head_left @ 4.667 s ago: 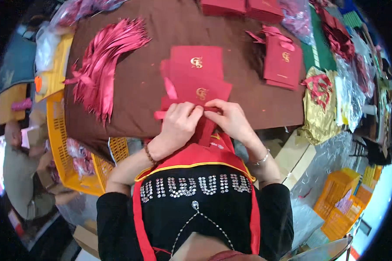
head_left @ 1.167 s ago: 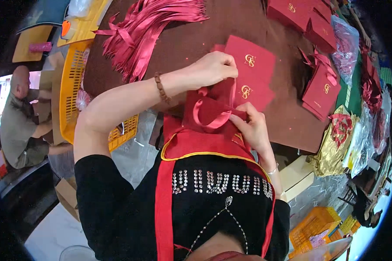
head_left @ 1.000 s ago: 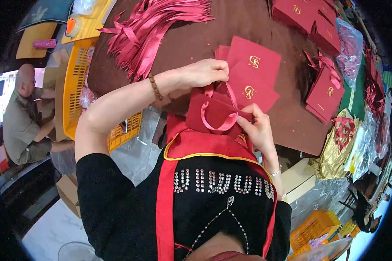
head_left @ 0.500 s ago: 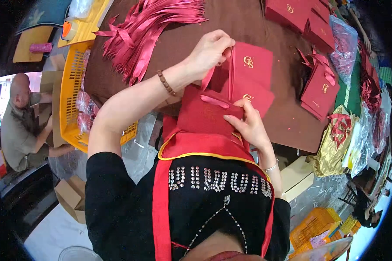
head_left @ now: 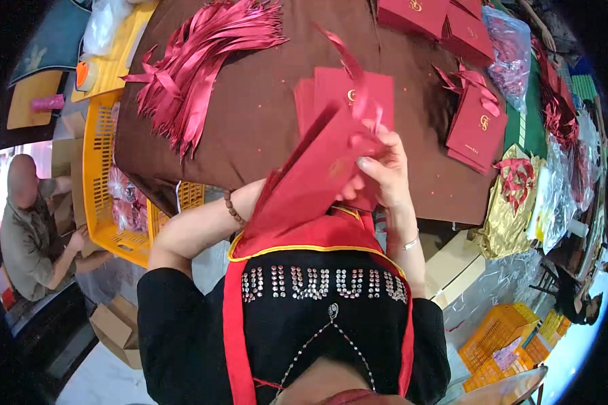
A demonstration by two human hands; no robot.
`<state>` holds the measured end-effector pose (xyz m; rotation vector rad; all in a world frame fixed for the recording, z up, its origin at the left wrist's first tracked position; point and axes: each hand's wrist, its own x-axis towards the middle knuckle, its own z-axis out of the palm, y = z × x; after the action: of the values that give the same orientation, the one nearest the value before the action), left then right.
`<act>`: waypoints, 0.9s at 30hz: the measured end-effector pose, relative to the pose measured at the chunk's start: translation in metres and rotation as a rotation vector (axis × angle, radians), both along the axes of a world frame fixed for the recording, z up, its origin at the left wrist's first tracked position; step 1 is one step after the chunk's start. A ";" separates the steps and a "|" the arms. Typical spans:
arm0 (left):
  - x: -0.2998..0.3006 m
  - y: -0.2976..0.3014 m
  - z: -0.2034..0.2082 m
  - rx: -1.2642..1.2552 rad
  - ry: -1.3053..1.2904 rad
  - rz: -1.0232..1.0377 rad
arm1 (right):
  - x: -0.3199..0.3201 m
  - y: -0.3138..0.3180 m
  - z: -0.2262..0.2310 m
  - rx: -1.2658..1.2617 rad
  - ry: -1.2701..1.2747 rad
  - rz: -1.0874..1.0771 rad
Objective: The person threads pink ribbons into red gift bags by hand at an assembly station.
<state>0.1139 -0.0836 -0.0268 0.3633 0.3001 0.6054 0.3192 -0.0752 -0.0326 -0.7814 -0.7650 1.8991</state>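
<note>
A red paper gift bag (head_left: 311, 165) with a gold emblem is tilted up in front of my apron. A pink satin ribbon (head_left: 351, 64) rises from its upper edge. My right hand (head_left: 392, 169) is closed on the bag's ribbon edge, thumb across the front. My left hand (head_left: 349, 189) is mostly hidden behind the bag; only curled fingers show at its side, against the bag. Beyond lie flat red bags (head_left: 378, 84) on the brown tablecloth (head_left: 250, 135).
A heap of pink ribbons (head_left: 189, 74) lies at the far left. Red bags with ribbons (head_left: 476, 128) and a stack of bags (head_left: 419, 20) lie at right. A yellow crate (head_left: 101, 182) stands left, near another person (head_left: 30, 229). Open cardboard box (head_left: 456, 266) sits right.
My left hand has come back from the far ribbon to behind the bag. The bag has been lifted and tilted, its ribbon now upright. My right hand has moved slightly farther away.
</note>
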 end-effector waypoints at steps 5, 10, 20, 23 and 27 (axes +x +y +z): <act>0.011 0.018 0.015 -0.003 0.610 0.453 | 0.027 -0.008 -0.009 0.356 -0.365 -0.459; -0.014 0.008 -0.010 0.159 0.654 0.446 | 0.031 -0.026 0.017 0.489 -0.241 -0.352; -0.023 -0.010 -0.011 0.566 0.934 0.187 | -0.002 -0.018 0.032 0.993 -1.436 -0.144; -0.051 0.031 -0.015 1.156 1.425 0.555 | -0.008 -0.020 0.036 0.962 -1.436 -0.092; -0.113 0.098 -0.031 1.460 1.980 0.887 | -0.007 -0.013 0.039 0.857 -1.313 -0.045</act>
<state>0.0006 0.0144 -0.0573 2.3296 2.0059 1.0764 0.3125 -0.0882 0.0062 -1.3681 -2.0968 0.6140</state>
